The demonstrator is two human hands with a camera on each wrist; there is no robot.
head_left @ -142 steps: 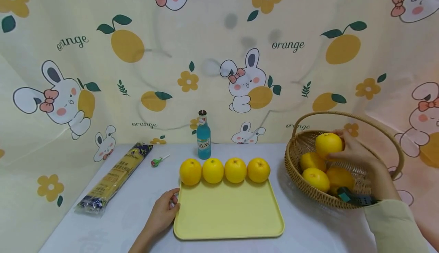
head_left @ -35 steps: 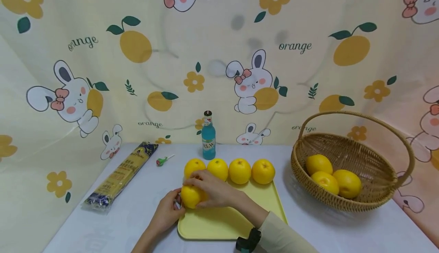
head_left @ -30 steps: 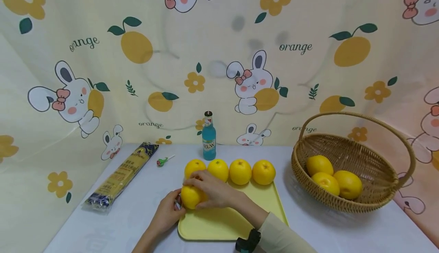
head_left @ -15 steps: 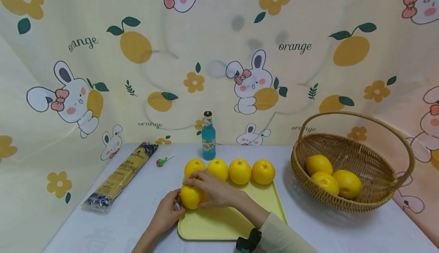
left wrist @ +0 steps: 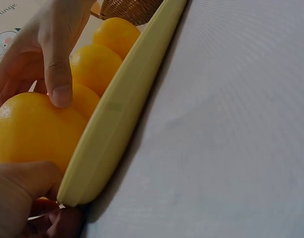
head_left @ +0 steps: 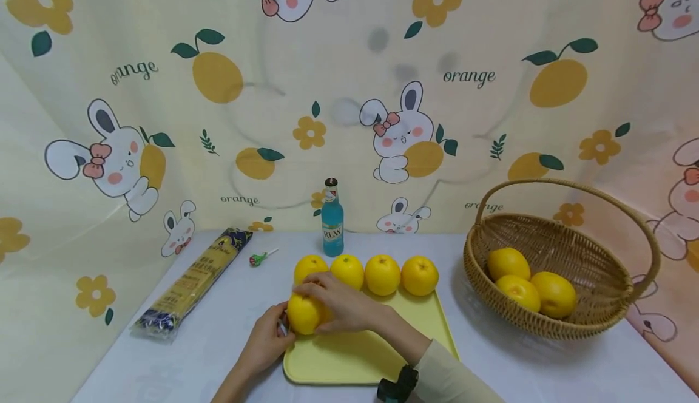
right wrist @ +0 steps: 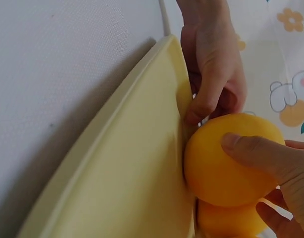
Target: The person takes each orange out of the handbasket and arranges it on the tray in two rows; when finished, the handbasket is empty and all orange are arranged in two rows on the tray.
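My right hand [head_left: 346, 306] grips a yellow-orange orange [head_left: 303, 314] at the left side of the pale yellow tray [head_left: 355, 360], fingers over its top and thumb on its near side. In the right wrist view the orange [right wrist: 231, 161] sits against the tray surface. My left hand [head_left: 264, 339] pinches the tray's left rim, its thumb at the rim beside the orange; its other fingers are curled and partly hidden. Several more oranges [head_left: 382, 274] stand in a row along the tray's far edge, the leftmost partly covered by my right hand.
A wicker basket [head_left: 595, 263] with a tall handle stands at the right, holding three oranges [head_left: 554, 294]. Behind the row is a blue bottle [head_left: 332, 224]. A lollipop [head_left: 262, 258] and a long packet of pasta [head_left: 193, 284] lie at the left. A printed curtain [head_left: 327, 57] hangs behind.
Since the oldest frame, my right hand has carried an orange from the basket to the tray's left side. Over the last second both hands have hardly moved.
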